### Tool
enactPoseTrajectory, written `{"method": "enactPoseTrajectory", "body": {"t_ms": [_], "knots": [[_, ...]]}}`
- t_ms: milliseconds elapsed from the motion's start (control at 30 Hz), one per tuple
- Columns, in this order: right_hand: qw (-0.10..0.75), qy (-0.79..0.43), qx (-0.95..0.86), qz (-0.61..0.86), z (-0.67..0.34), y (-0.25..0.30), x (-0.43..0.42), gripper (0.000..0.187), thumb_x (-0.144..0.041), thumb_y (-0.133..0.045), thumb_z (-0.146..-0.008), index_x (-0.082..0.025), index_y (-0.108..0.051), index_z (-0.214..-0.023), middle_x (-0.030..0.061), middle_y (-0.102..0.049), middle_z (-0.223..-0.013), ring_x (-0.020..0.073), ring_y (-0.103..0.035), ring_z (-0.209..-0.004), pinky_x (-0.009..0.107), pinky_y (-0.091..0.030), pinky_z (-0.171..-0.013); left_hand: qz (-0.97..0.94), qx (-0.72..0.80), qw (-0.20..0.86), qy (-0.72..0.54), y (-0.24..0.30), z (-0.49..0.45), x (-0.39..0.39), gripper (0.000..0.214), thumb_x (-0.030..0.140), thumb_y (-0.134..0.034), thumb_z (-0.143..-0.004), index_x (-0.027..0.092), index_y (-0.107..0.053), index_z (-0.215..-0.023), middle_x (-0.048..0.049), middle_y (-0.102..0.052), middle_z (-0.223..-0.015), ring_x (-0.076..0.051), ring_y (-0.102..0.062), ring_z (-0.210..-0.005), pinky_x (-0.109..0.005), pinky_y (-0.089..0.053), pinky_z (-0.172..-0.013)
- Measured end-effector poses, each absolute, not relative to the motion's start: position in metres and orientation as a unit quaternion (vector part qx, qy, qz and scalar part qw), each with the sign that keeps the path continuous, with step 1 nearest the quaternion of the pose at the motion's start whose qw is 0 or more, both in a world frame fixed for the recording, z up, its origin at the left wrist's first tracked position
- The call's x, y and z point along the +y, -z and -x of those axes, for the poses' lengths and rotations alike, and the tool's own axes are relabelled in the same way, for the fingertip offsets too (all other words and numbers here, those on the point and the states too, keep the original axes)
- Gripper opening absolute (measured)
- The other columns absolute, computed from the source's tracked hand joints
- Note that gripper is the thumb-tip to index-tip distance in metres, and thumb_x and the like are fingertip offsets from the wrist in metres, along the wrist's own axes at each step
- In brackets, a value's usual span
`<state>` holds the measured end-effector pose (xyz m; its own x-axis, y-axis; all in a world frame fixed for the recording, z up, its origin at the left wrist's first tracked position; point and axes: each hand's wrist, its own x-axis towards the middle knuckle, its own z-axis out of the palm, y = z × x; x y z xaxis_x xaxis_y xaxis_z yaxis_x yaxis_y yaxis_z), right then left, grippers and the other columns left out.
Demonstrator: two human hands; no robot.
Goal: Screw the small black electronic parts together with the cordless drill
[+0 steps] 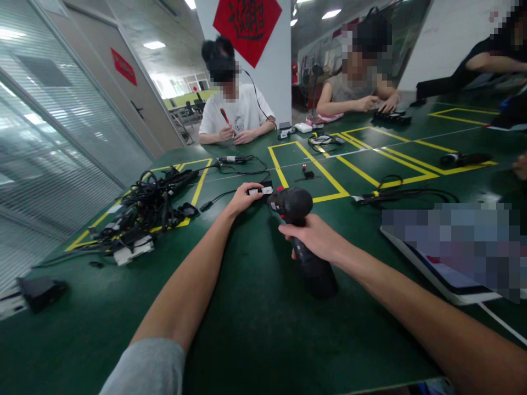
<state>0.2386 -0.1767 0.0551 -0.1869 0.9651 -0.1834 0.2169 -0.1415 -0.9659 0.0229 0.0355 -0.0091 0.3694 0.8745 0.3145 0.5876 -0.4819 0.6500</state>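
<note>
My right hand (310,237) is wrapped round the grip of a black cordless drill (297,204) with red accents. The drill's front end points away and left, close to a small black box with a white label (267,190). On that box rests my left hand (244,198), its thumb and fingers closed on the sides against the green table. A black cable (220,197) runs by the box on the left. Whether the drill's tip touches the box cannot be made out.
Left lies a tangled pile of black cables (160,200); a black adapter (41,292) is nearer. A tablet (444,258) and more cables (405,193) lie right. Small parts (307,174) sit inside yellow tape. Across the table a person (236,112) holds a screwdriver; others sit farther right.
</note>
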Motion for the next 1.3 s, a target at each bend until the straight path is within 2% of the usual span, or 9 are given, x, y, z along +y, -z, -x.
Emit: {"method": "enactPoseTrajectory", "body": {"t_ms": [167, 267, 367, 467, 567, 900, 1033, 1200, 1300], "knots": [[0.362, -0.397, -0.642, 0.547, -0.234, -0.059, -0.187, 0.041, -0.031, -0.069, -0.080, -0.018, -0.059, -0.117, 0.0103, -0.069, -0.102, 0.0245, -0.065, -0.087, 0.037, -0.050, -0.074, -0.813, 0.442, 0.183, -0.334, 0.011, -0.024, 0.034, 0.037, 0.037, -0.069, -0.074, 0.020, -0.071, -0.107, -0.0065, -0.067, -0.115, -0.026, -0.055, -0.113, -0.042, -0.042, -0.104], [0.352, -0.363, -0.680, 0.531, -0.231, -0.061, -0.196, 0.048, -0.028, -0.070, -0.078, -0.021, -0.058, -0.124, 0.0084, -0.069, -0.106, 0.0242, -0.064, -0.092, 0.037, -0.049, -0.079, -0.818, 0.433, 0.171, -0.338, 0.011, -0.025, 0.033, 0.037, 0.035, -0.073, -0.070, 0.021, -0.070, -0.105, -0.0065, -0.067, -0.114, -0.026, -0.053, -0.115, -0.042, -0.041, -0.106], [0.296, -0.309, -0.728, 0.535, -0.225, -0.057, -0.205, 0.050, -0.030, -0.072, -0.077, -0.021, -0.060, -0.125, 0.0090, -0.069, -0.105, 0.0256, -0.065, -0.091, 0.038, -0.049, -0.079, -0.824, 0.421, 0.157, -0.345, 0.013, -0.025, 0.032, 0.038, 0.033, -0.076, -0.068, 0.020, -0.069, -0.104, -0.0063, -0.066, -0.113, -0.025, -0.052, -0.115, -0.043, -0.039, -0.108], [0.215, -0.235, -0.762, 0.564, -0.215, -0.049, -0.214, 0.055, -0.030, -0.074, -0.074, -0.017, -0.062, -0.126, 0.0139, -0.067, -0.111, 0.0307, -0.064, -0.096, 0.042, -0.049, -0.080, -0.825, 0.419, 0.150, -0.349, 0.015, -0.026, 0.032, 0.040, 0.031, -0.077, -0.067, 0.020, -0.068, -0.105, -0.0067, -0.063, -0.113, -0.025, -0.051, -0.116, -0.045, -0.038, -0.108], [0.164, -0.186, -0.789, 0.562, -0.207, -0.044, -0.221, 0.062, -0.030, -0.073, -0.075, -0.015, -0.059, -0.133, 0.0160, -0.064, -0.117, 0.0333, -0.063, -0.098, 0.044, -0.050, -0.080, -0.828, 0.417, 0.136, -0.350, 0.017, -0.027, 0.032, 0.041, 0.028, -0.077, -0.067, 0.020, -0.067, -0.106, -0.0068, -0.061, -0.113, -0.025, -0.050, -0.117, -0.045, -0.039, -0.109], [0.122, -0.156, -0.792, 0.578, -0.203, -0.047, -0.225, 0.070, -0.034, -0.071, -0.076, -0.017, -0.052, -0.142, 0.0146, -0.063, -0.121, 0.0330, -0.063, -0.099, 0.044, -0.052, -0.078, -0.842, 0.411, 0.026, -0.349, 0.025, -0.026, 0.029, 0.050, 0.027, -0.080, -0.069, 0.025, -0.065, -0.116, -0.0096, -0.044, -0.131, -0.029, -0.044, -0.127, -0.048, -0.037, -0.112], [0.113, -0.147, -0.785, 0.591, -0.196, -0.047, -0.228, 0.071, -0.033, -0.072, -0.076, -0.017, -0.052, -0.142, 0.0142, -0.063, -0.121, 0.0324, -0.064, -0.100, 0.043, -0.052, -0.079, -0.846, 0.413, -0.003, -0.338, 0.024, -0.025, 0.027, 0.045, 0.027, -0.078, -0.072, 0.025, -0.065, -0.115, -0.0090, -0.047, -0.130, -0.029, -0.046, -0.125, -0.049, -0.039, -0.110], [0.093, -0.139, -0.775, 0.610, -0.190, -0.051, -0.235, 0.074, -0.032, -0.071, -0.077, -0.012, -0.047, -0.145, 0.0173, -0.062, -0.122, 0.0334, -0.065, -0.099, 0.042, -0.053, -0.075, -0.850, 0.403, -0.019, -0.339, 0.023, -0.024, 0.024, 0.042, 0.028, -0.075, -0.076, 0.023, -0.064, -0.116, -0.0094, -0.051, -0.127, -0.027, -0.049, -0.120, -0.046, -0.043, -0.108], [0.090, -0.176, -0.782, 0.591, -0.193, -0.060, -0.228, 0.060, -0.045, -0.064, -0.084, -0.013, -0.058, -0.134, 0.0172, -0.067, -0.113, 0.0335, -0.067, -0.095, 0.043, -0.052, -0.074, -0.854, 0.394, -0.027, -0.339, 0.022, -0.024, 0.022, 0.041, 0.028, -0.071, -0.078, 0.021, -0.064, -0.118, -0.0100, -0.054, -0.126, -0.026, -0.051, -0.117, -0.045, -0.044, -0.107]]}}
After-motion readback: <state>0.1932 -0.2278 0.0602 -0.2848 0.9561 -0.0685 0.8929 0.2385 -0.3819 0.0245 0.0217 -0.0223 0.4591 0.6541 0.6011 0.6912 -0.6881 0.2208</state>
